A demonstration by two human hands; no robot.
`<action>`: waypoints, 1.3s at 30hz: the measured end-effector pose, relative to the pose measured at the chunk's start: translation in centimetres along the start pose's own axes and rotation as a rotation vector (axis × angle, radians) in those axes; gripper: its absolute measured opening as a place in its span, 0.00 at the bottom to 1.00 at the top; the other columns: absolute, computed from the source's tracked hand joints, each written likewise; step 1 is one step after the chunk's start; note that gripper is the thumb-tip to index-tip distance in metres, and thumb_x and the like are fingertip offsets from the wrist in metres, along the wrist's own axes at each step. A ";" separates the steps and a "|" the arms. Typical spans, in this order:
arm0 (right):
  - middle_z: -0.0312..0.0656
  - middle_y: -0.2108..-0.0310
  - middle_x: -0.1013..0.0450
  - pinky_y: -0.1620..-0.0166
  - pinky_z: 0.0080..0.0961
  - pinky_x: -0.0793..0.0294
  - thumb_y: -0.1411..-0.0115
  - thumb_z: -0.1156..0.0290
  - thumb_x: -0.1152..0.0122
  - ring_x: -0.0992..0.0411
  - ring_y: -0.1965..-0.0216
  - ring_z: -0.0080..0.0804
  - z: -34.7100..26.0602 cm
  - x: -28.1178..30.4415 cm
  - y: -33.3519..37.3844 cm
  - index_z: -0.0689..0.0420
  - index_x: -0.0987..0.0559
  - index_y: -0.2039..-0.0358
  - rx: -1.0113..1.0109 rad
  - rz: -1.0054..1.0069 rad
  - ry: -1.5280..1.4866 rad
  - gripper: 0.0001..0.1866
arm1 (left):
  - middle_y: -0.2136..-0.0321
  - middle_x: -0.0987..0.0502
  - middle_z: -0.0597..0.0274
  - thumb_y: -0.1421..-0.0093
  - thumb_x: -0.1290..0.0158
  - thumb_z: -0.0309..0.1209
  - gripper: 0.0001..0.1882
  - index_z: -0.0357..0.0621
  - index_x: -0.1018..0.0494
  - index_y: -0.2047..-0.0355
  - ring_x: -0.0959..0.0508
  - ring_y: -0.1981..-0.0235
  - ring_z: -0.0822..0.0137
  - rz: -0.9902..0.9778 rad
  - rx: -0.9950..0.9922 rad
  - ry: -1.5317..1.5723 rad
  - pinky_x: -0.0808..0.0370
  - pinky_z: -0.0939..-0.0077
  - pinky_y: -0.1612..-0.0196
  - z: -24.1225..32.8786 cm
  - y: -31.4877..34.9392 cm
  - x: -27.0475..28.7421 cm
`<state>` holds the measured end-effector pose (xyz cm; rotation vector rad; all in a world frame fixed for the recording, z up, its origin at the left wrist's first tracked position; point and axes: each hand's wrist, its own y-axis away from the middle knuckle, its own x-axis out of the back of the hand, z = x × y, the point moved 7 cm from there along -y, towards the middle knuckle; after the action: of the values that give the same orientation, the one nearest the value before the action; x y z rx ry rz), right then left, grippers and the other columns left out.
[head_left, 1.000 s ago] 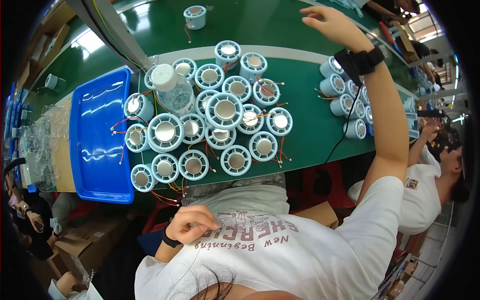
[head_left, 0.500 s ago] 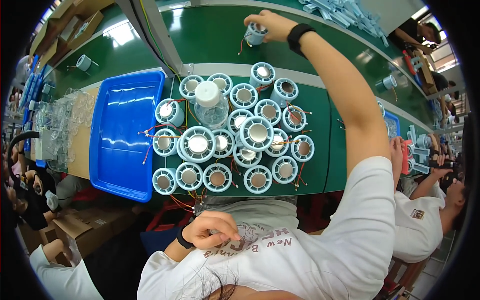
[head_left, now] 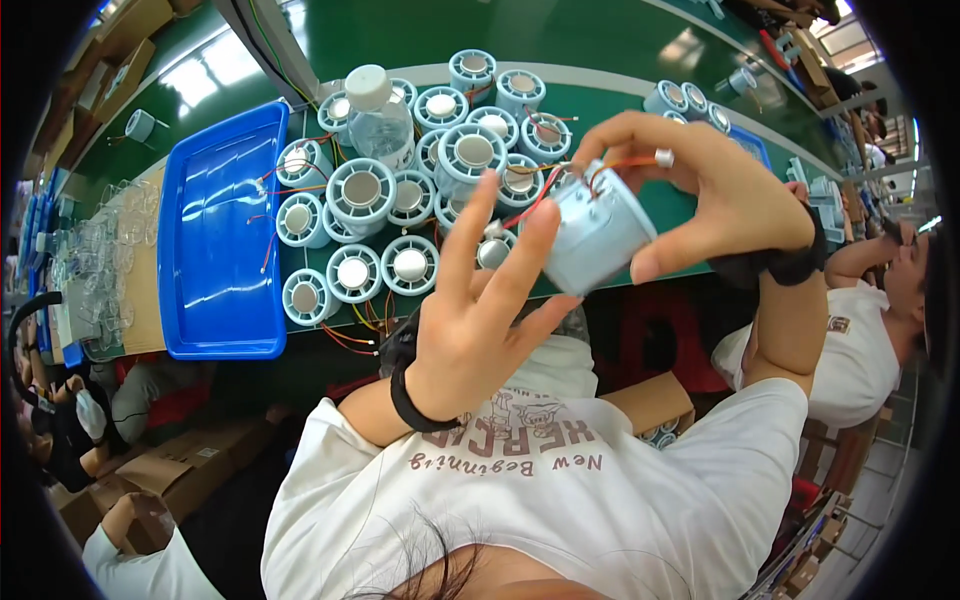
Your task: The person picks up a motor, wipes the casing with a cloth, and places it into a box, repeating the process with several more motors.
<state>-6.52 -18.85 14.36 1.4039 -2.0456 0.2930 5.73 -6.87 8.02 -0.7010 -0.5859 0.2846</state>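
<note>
At half past nine, a blue tray lies beside the cylinders crowding the green bench. At eleven o'clock, a clear bottle rises among them. At the dial's centre, the left hand has a wide grip, fingers spread; whether they touch the held cylinder I cannot tell. That cylinder sits tilted at two o'clock, wires out, in the right hand, whose grip holds it, thumb at four, fingers at twelve.

blue tray, white-capped clear bottle, cardboard box.
</note>
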 end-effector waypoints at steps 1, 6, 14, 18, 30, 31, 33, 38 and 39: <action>0.38 0.58 0.28 0.52 0.27 0.28 0.54 0.64 0.25 0.28 0.56 0.28 0.2 -1.0 0.5 0.62 0.33 0.45 -0.067 -0.049 -0.009 0.38 | 0.45 0.33 0.42 0.56 0.31 0.26 0.44 0.35 0.40 0.39 0.26 0.49 0.54 -0.027 0.059 0.124 0.28 0.68 0.48 -0.3 0.2 -0.4; 0.40 0.58 0.27 0.51 0.28 0.28 0.55 0.60 0.24 0.27 0.55 0.29 1.4 -2.0 2.5 0.62 0.33 0.44 -0.106 -0.026 -0.006 0.41 | 0.52 0.25 0.49 0.54 0.30 0.30 0.44 0.33 0.40 0.39 0.22 0.55 0.64 -0.115 0.352 0.653 0.27 0.75 0.53 -1.4 1.0 -1.2; 0.42 0.55 0.27 0.53 0.27 0.27 0.57 0.60 0.23 0.27 0.55 0.32 -1.0 -3.0 2.4 0.58 0.29 0.44 0.213 0.130 -0.044 0.40 | 0.56 0.22 0.54 0.49 0.33 0.36 0.40 0.33 0.39 0.40 0.22 0.56 0.70 -0.142 0.469 0.922 0.26 0.76 0.54 -1.2 2.2 -1.2; 0.41 0.57 0.26 0.56 0.26 0.26 0.60 0.64 0.22 0.26 0.57 0.32 -1.5 -3.7 2.5 0.56 0.28 0.46 0.264 0.168 0.130 0.39 | 0.58 0.21 0.53 0.46 0.36 0.38 0.35 0.34 0.35 0.42 0.21 0.60 0.70 -0.306 0.584 0.878 0.26 0.77 0.57 -1.5 3.4 -1.3; 0.57 0.72 0.24 0.65 0.37 0.25 0.52 0.57 0.33 0.24 0.70 0.51 16.8 -0.5 12.3 0.70 0.28 0.62 -0.772 0.631 0.611 0.28 | 0.69 0.19 0.51 0.39 0.46 0.33 0.19 0.33 0.27 0.52 0.21 0.75 0.70 -0.348 0.371 0.487 0.30 0.83 0.75 0.1 2.3 6.0; 0.58 0.72 0.24 0.65 0.39 0.25 0.52 0.56 0.34 0.24 0.69 0.54 18.0 -0.1 12.6 0.71 0.28 0.64 -0.898 0.627 0.681 0.28 | 0.69 0.19 0.50 0.37 0.48 0.34 0.19 0.32 0.27 0.52 0.26 0.79 0.74 -0.284 0.292 0.498 0.34 0.84 0.78 0.3 2.4 7.0; 0.58 0.73 0.25 0.66 0.40 0.24 0.52 0.57 0.34 0.24 0.70 0.53 19.8 0.2 13.0 0.70 0.28 0.65 -0.901 0.659 0.719 0.27 | 0.70 0.20 0.48 0.34 0.52 0.37 0.20 0.30 0.29 0.52 0.37 0.87 0.82 -0.165 0.129 0.522 0.41 0.88 0.83 0.8 2.4 8.5; 0.58 0.76 0.25 0.68 0.44 0.25 0.49 0.54 0.35 0.25 0.71 0.55 19.8 0.9 13.5 0.69 0.30 0.62 -0.896 0.800 0.851 0.29 | 0.74 0.19 0.50 0.40 0.49 0.27 0.13 0.29 0.24 0.58 0.24 0.81 0.71 -0.018 0.200 0.534 0.35 0.85 0.80 0.3 2.8 10.7; 0.59 0.76 0.25 0.67 0.45 0.26 0.48 0.51 0.36 0.25 0.70 0.56 19.2 0.9 13.3 0.69 0.31 0.61 -0.878 0.849 0.880 0.31 | 0.74 0.19 0.50 0.40 0.49 0.26 0.13 0.29 0.24 0.58 0.25 0.82 0.72 -0.002 0.210 0.550 0.35 0.85 0.80 0.4 3.2 10.9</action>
<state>-25.80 -23.91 2.22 -0.1800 -1.5313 0.2360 14.04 0.38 10.57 -0.5425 -0.0306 0.1373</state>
